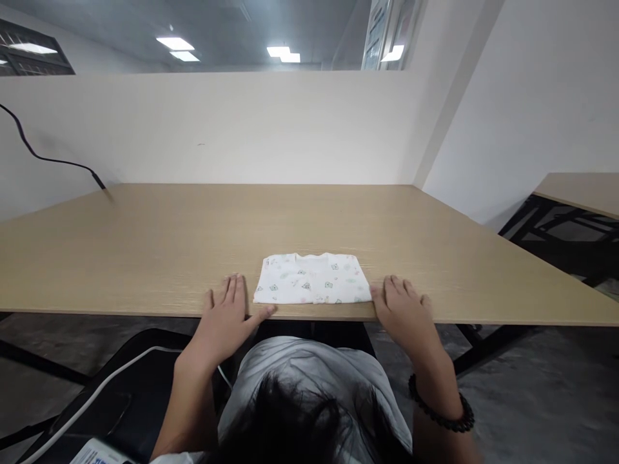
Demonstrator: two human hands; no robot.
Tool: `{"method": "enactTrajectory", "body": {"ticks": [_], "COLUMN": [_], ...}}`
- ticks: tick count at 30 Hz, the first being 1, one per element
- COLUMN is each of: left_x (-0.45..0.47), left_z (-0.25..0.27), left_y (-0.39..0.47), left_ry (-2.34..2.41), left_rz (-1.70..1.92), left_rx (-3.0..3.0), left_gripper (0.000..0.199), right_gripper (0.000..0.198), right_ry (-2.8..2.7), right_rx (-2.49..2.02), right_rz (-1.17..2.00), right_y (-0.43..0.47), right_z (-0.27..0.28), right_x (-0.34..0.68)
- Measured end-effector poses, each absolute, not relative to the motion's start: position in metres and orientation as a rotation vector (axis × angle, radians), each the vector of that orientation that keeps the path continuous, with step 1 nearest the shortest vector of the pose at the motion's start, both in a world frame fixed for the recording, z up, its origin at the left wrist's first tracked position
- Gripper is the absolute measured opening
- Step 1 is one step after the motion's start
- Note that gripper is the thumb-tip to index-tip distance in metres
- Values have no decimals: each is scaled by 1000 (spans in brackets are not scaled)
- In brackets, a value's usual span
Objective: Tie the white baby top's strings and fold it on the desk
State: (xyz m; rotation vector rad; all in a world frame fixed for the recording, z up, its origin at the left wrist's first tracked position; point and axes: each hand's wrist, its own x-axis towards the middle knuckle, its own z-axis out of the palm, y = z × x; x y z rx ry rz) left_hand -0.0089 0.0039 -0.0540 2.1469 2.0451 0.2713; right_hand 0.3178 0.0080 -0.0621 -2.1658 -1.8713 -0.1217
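White printed garment (312,280) lies folded, seemingly finished, between left hand (226,322) and right hand (403,314), both flat, gripping nothing.

readable text: none. white box (102,448), bottom left — dark and blue print (93,458) on its upper face, cut off by the view's lower edge, too small and blurred to make out.

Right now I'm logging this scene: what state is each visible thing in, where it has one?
Printed white garment: folded, lying flat
Left hand: open, palm down on the table
Right hand: open, palm down beside the garment
Bracelet: worn
Ceiling lights: on
Black cable: loosely curved
White cable: loosely curved
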Motion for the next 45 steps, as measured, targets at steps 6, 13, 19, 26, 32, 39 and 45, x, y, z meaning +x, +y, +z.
{"method": "enactTrajectory", "body": {"ticks": [6,13,19,26,32,39,45], "left_x": [-26,-16,-14,-15,8,8,-4], "left_z": [-38,-34,-37,-44,-43,-47,-36], "left_y": [-2,3,8,10,7,10,-3], "left_ry": [1735,1633,1680,1753,1413,1205,1112], "left_rz": [660,868,852,896,780,516,597], "left_rx": [2182,2149,2130,2081,2463,2637,2617], "left_gripper": [56,42,39,35,84,62,52], "right_gripper": [45,31,27,30,79,63,47], "right_ry": [-1775,-1916,-1924,-1962,-2282,-2467,-2452], "right_rx": [-1988,-1782,-1810,-1825,-1631,-1349,-1108], "right_rz": [-115,13,-5,-22,-54,47,98], "right_y": [4,11,13,9,5,8,0], "right_z": [-49,-57,-60,-56,-53,-58,-49], "right_x": [337,332,332,339,308,304,316]}}
